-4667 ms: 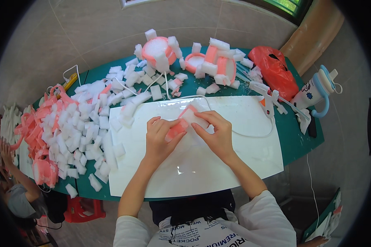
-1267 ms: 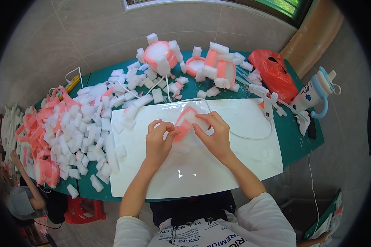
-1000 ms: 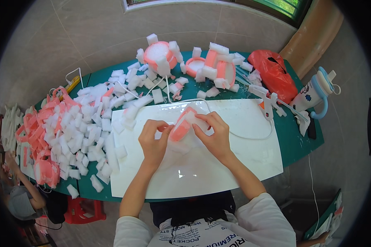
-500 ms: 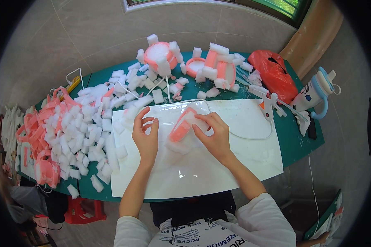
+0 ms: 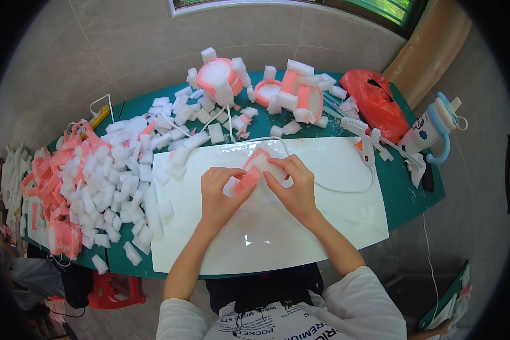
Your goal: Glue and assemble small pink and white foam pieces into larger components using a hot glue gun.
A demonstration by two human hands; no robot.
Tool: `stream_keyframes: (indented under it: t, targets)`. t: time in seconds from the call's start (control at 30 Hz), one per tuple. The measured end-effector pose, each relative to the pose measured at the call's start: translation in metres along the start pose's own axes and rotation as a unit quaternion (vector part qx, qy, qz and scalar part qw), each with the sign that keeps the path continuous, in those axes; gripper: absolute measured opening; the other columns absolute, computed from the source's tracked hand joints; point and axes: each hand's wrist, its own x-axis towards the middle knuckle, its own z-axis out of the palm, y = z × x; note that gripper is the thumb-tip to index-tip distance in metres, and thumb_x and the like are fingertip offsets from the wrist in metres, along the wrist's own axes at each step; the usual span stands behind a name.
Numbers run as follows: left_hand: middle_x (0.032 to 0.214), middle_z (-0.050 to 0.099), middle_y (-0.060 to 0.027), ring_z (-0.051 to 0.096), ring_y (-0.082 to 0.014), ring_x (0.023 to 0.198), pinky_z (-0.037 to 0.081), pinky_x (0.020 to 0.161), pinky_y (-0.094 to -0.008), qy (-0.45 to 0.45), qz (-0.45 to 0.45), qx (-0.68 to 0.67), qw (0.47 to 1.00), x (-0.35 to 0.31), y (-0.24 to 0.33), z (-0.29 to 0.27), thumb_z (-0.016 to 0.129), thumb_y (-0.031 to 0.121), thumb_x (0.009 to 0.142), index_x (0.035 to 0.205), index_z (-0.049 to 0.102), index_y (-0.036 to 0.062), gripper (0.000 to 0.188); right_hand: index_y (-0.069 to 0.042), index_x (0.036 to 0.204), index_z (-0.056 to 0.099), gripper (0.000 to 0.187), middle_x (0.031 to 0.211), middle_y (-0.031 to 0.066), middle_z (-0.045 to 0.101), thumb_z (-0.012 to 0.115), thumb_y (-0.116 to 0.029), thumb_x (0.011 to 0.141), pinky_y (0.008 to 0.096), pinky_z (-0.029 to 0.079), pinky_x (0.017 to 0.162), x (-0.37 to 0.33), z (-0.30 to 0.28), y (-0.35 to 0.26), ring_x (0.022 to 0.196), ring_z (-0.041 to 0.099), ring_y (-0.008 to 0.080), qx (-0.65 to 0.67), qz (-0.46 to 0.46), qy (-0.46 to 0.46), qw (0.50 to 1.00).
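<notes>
Over the white board (image 5: 334, 215), both my hands grip a pink-and-white foam piece (image 5: 247, 182). My left hand (image 5: 220, 195) has its fingers closed on the pink left end. On the other side, my right hand (image 5: 296, 190) pinches the white part between thumb and fingers. Part of the piece is hidden behind my fingers. To the right of it lies a white glue gun (image 5: 366, 146) with its cord curving over the board.
White foam blocks (image 5: 105, 187) and pink foam pieces (image 5: 45, 175) are heaped on the left. At the back stand pink foam rings (image 5: 216, 76) with white blocks. A red plastic bag (image 5: 374, 102) and a tumbler (image 5: 428, 127) are at the right. Another person (image 5: 34, 277) sits lower left.
My left hand, open and apart from the foam piece before, has moved right and closed on its pink end. My right hand has stayed on the piece.
</notes>
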Motion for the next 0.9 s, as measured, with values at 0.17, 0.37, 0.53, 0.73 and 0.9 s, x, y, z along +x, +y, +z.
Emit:
stream_keyframes:
  t: [0.17,0.37,0.53,0.73,0.9]
  targets:
    - [0.083,0.06,-0.0011,0.053,-0.02,0.087,0.032,0.087,-0.0359,0.006,0.071,0.065,0.995,0.0004,0.0004,-0.0007,0.078,0.017,0.059,0.086,0.062,0.0102,0.032,-0.001,0.096,0.063,0.026,0.08,0.0079,0.055,0.069,-0.006,0.071,0.0266,0.043,0.055,0.0001,-0.0014,0.0004,0.066,0.054,0.0192,0.0,-0.001,0.0,1.0]
    - [0.083,0.058,-0.0028,0.052,-0.022,0.087,0.032,0.087,-0.0371,-0.012,0.086,0.077,0.993,0.0,-0.0013,-0.0012,0.078,0.016,0.057,0.085,0.058,0.0092,0.035,-0.002,0.096,0.063,0.027,0.08,0.008,0.055,0.069,-0.006,0.07,0.0267,0.043,0.055,-0.0003,-0.0016,-0.0009,0.067,0.055,0.0196,0.003,-0.003,-0.011,1.0]
    - [0.085,0.06,-0.0048,0.054,-0.0245,0.086,0.036,0.084,-0.036,-0.012,0.088,0.065,0.994,0.0003,0.0008,-0.0018,0.078,0.009,0.057,0.083,0.058,0.007,0.033,-0.002,0.096,0.063,0.027,0.082,0.0081,0.055,0.069,-0.005,0.07,0.0273,0.043,0.056,-0.0005,-0.0014,0.0003,0.068,0.055,0.0201,0.002,-0.016,-0.011,1.0]
    - [0.085,0.06,-0.0053,0.054,-0.0245,0.086,0.038,0.083,-0.0354,-0.011,0.086,0.061,0.994,-0.0002,0.0015,-0.0014,0.076,0.007,0.058,0.083,0.058,0.0063,0.031,-0.002,0.097,0.063,0.027,0.082,0.0087,0.054,0.069,-0.004,0.071,0.0287,0.044,0.059,-0.0008,-0.0009,-0.0005,0.071,0.055,0.0218,0.001,-0.016,-0.015,1.0]
    - [0.078,0.056,-0.0035,0.054,-0.021,0.08,0.035,0.084,-0.0346,-0.009,0.076,0.044,0.996,-0.0003,0.0014,-0.0004,0.075,0.007,0.059,0.083,0.059,0.0057,0.029,-0.002,0.097,0.064,0.027,0.081,0.0078,0.057,0.069,-0.003,0.07,0.0248,0.043,0.056,-0.0012,0.0021,0.0014,0.069,0.055,0.0172,-0.005,-0.037,0.004,0.999]
